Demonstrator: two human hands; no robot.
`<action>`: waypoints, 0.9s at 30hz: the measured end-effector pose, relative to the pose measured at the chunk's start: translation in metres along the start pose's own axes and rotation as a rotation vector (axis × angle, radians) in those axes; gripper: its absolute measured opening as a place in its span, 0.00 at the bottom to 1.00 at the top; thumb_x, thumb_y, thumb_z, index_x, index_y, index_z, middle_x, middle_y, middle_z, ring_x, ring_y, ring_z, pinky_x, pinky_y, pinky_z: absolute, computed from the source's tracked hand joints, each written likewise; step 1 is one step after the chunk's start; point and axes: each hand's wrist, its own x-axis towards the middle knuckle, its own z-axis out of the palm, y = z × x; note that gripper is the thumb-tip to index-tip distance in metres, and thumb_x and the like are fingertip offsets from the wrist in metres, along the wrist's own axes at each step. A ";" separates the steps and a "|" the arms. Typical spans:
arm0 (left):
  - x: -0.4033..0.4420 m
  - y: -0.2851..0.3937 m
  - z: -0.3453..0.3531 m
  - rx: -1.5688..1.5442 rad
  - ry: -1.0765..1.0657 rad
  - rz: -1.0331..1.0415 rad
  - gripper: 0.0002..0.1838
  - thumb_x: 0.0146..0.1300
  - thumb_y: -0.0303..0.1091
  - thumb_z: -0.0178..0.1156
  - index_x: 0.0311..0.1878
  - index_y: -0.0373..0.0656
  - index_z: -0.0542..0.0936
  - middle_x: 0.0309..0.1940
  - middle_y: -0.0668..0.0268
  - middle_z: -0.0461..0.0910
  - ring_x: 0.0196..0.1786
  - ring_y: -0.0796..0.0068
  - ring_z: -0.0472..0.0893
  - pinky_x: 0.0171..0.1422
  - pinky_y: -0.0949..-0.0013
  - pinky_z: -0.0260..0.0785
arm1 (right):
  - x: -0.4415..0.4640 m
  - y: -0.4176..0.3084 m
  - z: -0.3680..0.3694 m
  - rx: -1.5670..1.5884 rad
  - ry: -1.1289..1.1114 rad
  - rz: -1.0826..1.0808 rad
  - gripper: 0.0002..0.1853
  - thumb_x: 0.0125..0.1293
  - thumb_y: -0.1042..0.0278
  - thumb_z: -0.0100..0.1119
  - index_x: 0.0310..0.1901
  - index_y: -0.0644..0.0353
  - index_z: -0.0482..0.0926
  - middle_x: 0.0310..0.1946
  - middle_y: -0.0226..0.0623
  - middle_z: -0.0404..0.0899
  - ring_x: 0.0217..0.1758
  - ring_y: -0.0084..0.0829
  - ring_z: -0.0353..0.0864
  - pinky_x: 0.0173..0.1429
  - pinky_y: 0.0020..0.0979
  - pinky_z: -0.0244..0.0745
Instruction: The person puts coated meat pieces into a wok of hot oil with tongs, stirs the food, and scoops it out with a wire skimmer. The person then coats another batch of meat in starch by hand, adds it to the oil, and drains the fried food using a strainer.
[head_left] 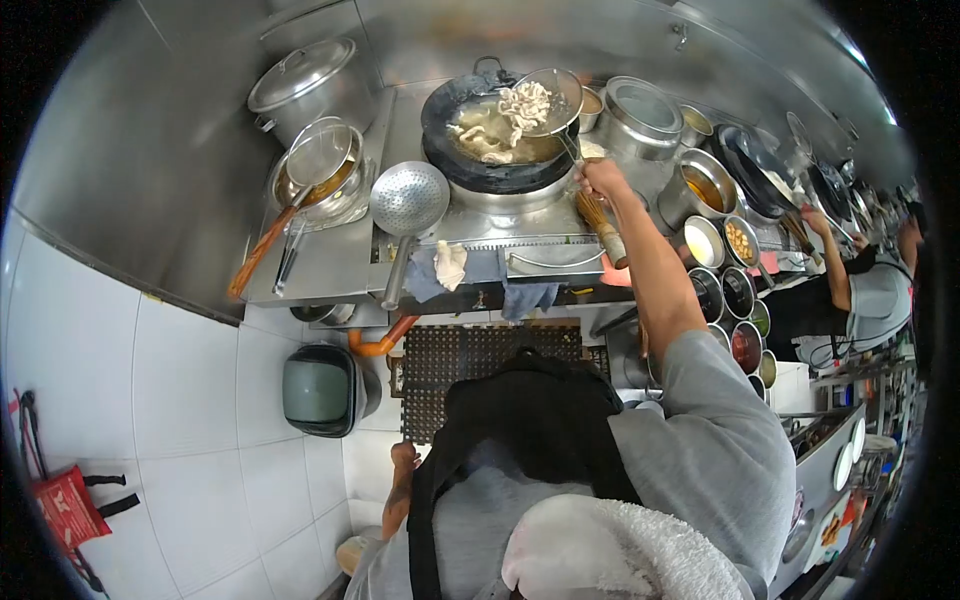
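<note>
My right hand (601,180) is closed around the handle of a wire-mesh strainer (565,98). Held tilted over the back right of a dark wok (437,128), the strainer carries a clump of pale strips of food (525,106). More pale pieces lie in the liquid in the wok (488,140). By my side, low and away from the stove, hangs my left hand (405,457); its fingers are too small to make out. A bamboo brush (604,230) lies just below my right hand.
A perforated ladle (410,198) rests left of the wok. Further left, another strainer (320,150) sits across a bowl, before a lidded pot (305,85). Several seasoning containers (704,242) stand at right. A bin (318,390) is on the floor. A co-worker's arm (828,245) reaches over woks.
</note>
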 end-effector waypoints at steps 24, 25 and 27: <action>0.032 0.022 -0.002 0.477 -0.152 0.137 0.14 0.47 0.40 0.67 0.30 0.42 0.77 0.24 0.66 0.78 0.26 0.69 0.77 0.26 0.63 0.68 | -0.027 -0.009 -0.066 -0.196 0.220 -0.182 0.13 0.65 0.70 0.45 0.45 0.69 0.72 0.21 0.36 0.75 0.12 0.20 0.65 0.13 0.27 0.59; 0.037 0.019 -0.003 0.689 -0.121 0.308 0.11 0.50 0.38 0.65 0.29 0.42 0.76 0.23 0.66 0.77 0.26 0.70 0.77 0.24 0.64 0.66 | -0.031 -0.007 -0.072 -0.054 0.203 -0.143 0.13 0.66 0.69 0.45 0.46 0.69 0.72 0.21 0.36 0.75 0.12 0.20 0.65 0.13 0.26 0.59; 0.042 0.023 -0.001 0.895 -0.078 0.484 0.09 0.53 0.37 0.62 0.28 0.42 0.75 0.22 0.66 0.76 0.26 0.71 0.76 0.22 0.65 0.64 | -0.038 -0.003 -0.085 0.104 0.176 -0.088 0.13 0.68 0.68 0.46 0.48 0.68 0.71 0.21 0.36 0.73 0.12 0.17 0.62 0.13 0.25 0.59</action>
